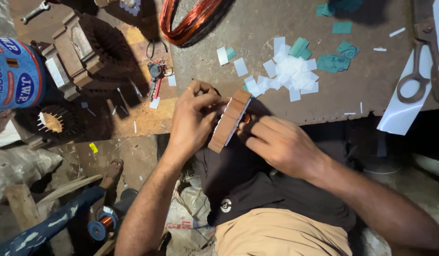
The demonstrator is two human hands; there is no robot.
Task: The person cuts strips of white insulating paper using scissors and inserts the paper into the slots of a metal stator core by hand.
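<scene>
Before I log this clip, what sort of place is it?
Probably a motor rewinding workshop. Both hands hold a slotted stator core, a coil of copper wire lies on the workbench, and cut insulation paper slips are scattered beside it.

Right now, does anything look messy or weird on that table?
Yes. Little white paper slips and green ones lie scattered loosely over the table, not stacked. Both hands, left hand and right hand, hold a brown slotted metal block off the table's edge.

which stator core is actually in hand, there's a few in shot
The rusty-brown stator core at the bench edge, gripped between the left hand and right hand. The dark cores sit untouched at upper left.
</scene>
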